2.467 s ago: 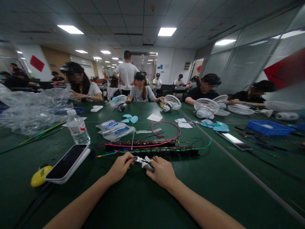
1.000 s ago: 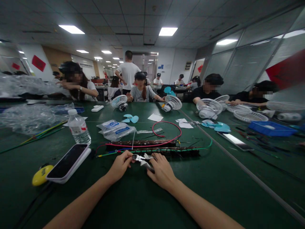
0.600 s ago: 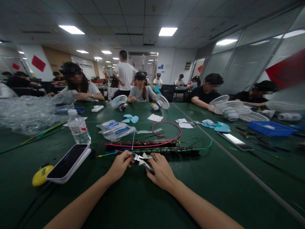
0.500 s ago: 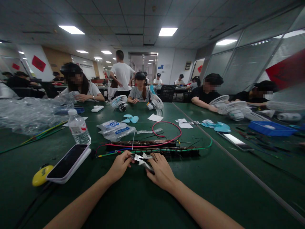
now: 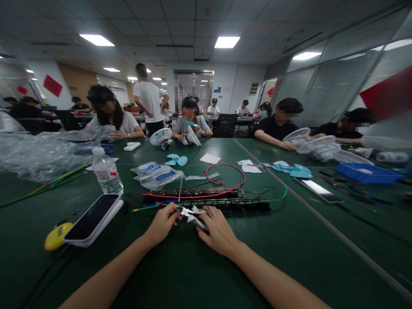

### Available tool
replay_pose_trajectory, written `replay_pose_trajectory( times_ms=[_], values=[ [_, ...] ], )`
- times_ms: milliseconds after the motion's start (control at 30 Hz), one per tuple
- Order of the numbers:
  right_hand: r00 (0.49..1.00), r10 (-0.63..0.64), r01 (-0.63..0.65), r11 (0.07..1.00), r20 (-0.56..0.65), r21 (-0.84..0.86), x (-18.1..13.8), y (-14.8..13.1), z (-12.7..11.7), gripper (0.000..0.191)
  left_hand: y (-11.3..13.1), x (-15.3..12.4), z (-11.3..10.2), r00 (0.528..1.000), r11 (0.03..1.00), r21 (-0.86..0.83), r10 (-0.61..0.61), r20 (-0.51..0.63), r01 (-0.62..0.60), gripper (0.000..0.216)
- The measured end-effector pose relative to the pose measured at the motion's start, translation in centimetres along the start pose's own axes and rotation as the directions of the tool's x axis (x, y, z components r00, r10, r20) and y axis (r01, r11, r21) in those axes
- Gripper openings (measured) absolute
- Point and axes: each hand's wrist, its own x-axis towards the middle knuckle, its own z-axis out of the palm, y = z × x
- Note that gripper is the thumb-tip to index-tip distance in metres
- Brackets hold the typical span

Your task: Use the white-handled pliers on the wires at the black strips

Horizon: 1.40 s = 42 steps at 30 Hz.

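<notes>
Cutters (image 5: 192,213) lie crosswise low over the bench (image 5: 289,257), before the wired strips (image 5: 206,201): your right hand (image 5: 218,232) clasps the handles, your left hand (image 5: 162,223) pinches the nose with closed fingers.

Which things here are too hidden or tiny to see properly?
Head view, small metal tool: the right hand covers its handles, so its kind is unclear.
Head view, left hand: what it pinches is too small.
Head view, yellow object: the phone covers part of it.
Head view, plastic packets: print too small to read.
</notes>
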Motion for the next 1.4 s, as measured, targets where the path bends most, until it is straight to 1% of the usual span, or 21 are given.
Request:
replay_pose_trajectory(
  times_ms=[467, 667, 833, 1000, 1067, 1167, 1233, 1267, 1400],
  values=[
    [1.000, 0.001, -0.001, 1.000, 0.018, -0.012, 0.0, -0.1, -0.2, 0.025, 0.4, 0.0, 0.0, 1.000, 1.000, 0.018, 0.003, -0.009, -0.003, 0.012],
    [1.000, 0.006, -0.005, 0.999, 0.022, -0.035, 0.1, -0.3, -0.3, 0.027, 0.0, -0.1, 0.0, 1.000, 1.000, 0.014, 0.015, 0.001, -0.016, 0.013],
    [1.000, -0.006, 0.006, 0.998, 0.006, -0.069, 0.1, -0.3, -0.3, 0.026, -0.1, 0.0, 0.0, 1.000, 1.000, 0.015, 0.021, -0.003, -0.021, 0.012],
    [1.000, -0.019, 0.017, 0.998, -0.024, -0.063, 0.1, 0.0, 0.1, 0.025, 0.2, -0.1, 0.0, 1.000, 1.000, 0.018, 0.017, -0.009, -0.017, 0.012],
    [0.999, -0.007, 0.004, 0.998, -0.044, -0.067, 0.0, 0.2, 0.5, 0.031, 0.2, -0.1, 0.0, 1.000, 1.000, 0.023, 0.013, -0.006, -0.013, 0.012],
    [0.996, 0.030, -0.039, 0.993, -0.087, -0.110, 0.1, 0.3, 1.1, 0.051, 0.2, -0.1, 0.0, 1.000, 0.999, 0.033, 0.014, 0.003, -0.014, 0.013],
    [0.995, 0.045, -0.059, 0.986, -0.094, -0.156, 0.2, 0.1, 1.2, 0.061, 0.2, -0.1, 0.0, 1.000, 0.999, 0.040, 0.013, 0.001, -0.013, 0.013],
    [0.995, 0.054, -0.068, 0.982, -0.084, -0.176, 0.3, 0.0, 1.1, 0.061, 0.3, -0.1, -0.1, 1.000, 0.999, 0.043, 0.012, 0.000, -0.012, 0.013],
    [0.993, 0.117, -0.116, 0.966, -0.011, -0.233, 0.7, -0.7, 0.4, 0.048, 0.3, -0.1, 0.0, 1.000, 0.999, 0.049, 0.015, -0.001, -0.015, 0.013]
  ],
)
